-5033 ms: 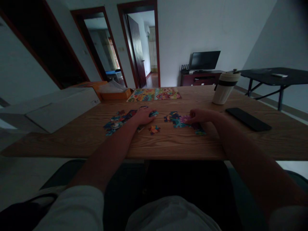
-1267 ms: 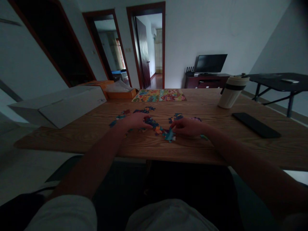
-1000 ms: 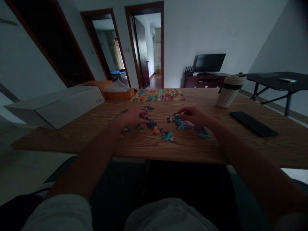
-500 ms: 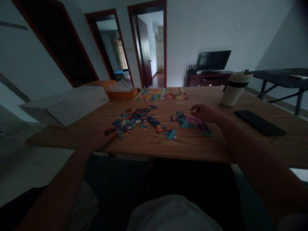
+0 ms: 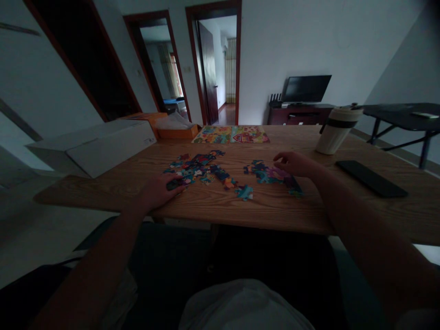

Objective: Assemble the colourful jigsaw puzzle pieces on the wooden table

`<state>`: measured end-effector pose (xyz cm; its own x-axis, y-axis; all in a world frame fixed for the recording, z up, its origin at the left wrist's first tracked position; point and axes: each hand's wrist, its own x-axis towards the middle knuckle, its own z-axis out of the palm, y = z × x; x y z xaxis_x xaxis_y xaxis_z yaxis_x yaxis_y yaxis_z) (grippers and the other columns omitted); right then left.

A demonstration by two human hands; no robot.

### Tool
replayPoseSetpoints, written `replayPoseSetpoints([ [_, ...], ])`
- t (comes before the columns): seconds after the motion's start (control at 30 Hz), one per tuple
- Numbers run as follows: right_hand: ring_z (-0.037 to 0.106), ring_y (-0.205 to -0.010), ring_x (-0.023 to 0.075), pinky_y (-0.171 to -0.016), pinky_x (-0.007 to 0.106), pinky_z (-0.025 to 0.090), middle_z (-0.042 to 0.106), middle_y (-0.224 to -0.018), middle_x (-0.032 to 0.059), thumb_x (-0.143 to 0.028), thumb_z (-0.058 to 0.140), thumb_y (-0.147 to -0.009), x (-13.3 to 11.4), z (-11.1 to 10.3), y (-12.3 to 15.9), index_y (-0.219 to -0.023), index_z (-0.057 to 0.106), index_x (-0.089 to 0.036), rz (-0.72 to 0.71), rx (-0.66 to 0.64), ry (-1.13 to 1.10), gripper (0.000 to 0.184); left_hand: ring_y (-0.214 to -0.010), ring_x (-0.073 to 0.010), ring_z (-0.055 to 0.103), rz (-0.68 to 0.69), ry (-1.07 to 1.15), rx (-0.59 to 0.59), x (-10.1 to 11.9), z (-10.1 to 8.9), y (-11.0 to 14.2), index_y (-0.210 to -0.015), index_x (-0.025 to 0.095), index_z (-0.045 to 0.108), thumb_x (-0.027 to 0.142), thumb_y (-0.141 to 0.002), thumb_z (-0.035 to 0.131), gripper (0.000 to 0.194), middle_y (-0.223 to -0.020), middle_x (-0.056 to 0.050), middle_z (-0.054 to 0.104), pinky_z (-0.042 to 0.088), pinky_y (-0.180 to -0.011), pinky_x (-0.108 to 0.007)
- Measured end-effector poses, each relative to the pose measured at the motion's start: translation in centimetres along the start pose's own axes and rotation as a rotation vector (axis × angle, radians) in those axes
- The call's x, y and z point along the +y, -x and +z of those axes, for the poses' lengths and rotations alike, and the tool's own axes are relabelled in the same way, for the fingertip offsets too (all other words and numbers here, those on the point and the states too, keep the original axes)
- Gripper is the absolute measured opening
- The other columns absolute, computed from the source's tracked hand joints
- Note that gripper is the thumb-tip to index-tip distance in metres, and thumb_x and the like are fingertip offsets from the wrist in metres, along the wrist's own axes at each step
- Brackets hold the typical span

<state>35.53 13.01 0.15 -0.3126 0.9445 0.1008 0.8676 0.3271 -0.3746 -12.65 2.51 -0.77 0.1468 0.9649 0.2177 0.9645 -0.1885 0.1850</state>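
Note:
My left hand rests at the near left edge of a loose heap of jigsaw pieces. Its thumb and fingers close around a dark puzzle piece, mostly covered by the hand. Over the joined part of the puzzle, teal and purple, hovers my right hand; its fingers are loosely bent and apart, with nothing visible in them. Between the two groups, a small teal joined bit lies near the table's front.
A colourful picture sheet lies at the back, beside an orange box. At left stands a long white box. To the right are a cream tumbler and a black phone-like slab on the wooden table.
My left hand has moved right and further over the edge of the heap, its fingers now around a dark piece. My right hand has stayed nearly in place.

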Motion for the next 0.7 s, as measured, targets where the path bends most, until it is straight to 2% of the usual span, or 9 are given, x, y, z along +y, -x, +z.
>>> replayPoseSetpoints([
  [0.2, 0.073, -0.082, 0.0222, -0.071, 0.031, 0.055, 0.077, -0.104, 0.0115, -0.033, 0.058, -0.095, -0.1, 0.2, 0.0, -0.118, 0.071, -0.019, 0.004, -0.041, -0.012, 0.029, -0.119, -0.0324, 0.063, 0.025, -0.048, 0.002, -0.1, 0.1, -0.5, -0.120, 0.024, 0.071, 0.066, -0.089, 0.050, 0.056, -0.126, -0.009, 0.071, 0.045, -0.106, -0.043],
  [0.4, 0.073, -0.085, 0.0227, -0.071, 0.030, 0.055, 0.077, -0.107, 0.0126, -0.034, 0.058, -0.096, -0.3, 0.3, 0.1, -0.120, 0.070, -0.018, 0.026, -0.066, -0.023, 0.031, -0.121, -0.0333, 0.061, 0.070, -0.112, 0.006, 0.8, -1.3, -1.6, -0.127, 0.023, 0.068, 0.062, -0.088, 0.053, 0.057, -0.131, -0.010, 0.067, 0.044, -0.106, -0.045],
  [0.6, 0.073, -0.084, 0.0224, -0.068, 0.029, 0.055, 0.077, -0.107, 0.0122, -0.033, 0.061, -0.095, -0.6, 0.1, 0.2, -0.120, 0.070, -0.018, 0.027, -0.067, -0.041, 0.031, -0.130, -0.0368, 0.054, -0.041, -0.162, -0.071, 0.1, -3.0, -3.4, -0.134, 0.017, 0.064, 0.057, -0.086, 0.063, 0.062, -0.143, -0.015, 0.060, 0.038, -0.112, -0.049],
  [0.7, 0.073, -0.083, 0.0215, -0.067, 0.028, 0.055, 0.077, -0.106, 0.0113, -0.034, 0.060, -0.095, -0.8, 0.3, 0.1, -0.121, 0.069, -0.018, 0.025, -0.093, -0.034, 0.032, -0.140, -0.0343, 0.046, 0.073, -0.163, -0.086, 1.8, -2.5, -4.2, -0.142, 0.015, 0.058, 0.051, -0.092, 0.058, 0.062, -0.154, -0.016, 0.049, 0.031, -0.118, -0.047],
])
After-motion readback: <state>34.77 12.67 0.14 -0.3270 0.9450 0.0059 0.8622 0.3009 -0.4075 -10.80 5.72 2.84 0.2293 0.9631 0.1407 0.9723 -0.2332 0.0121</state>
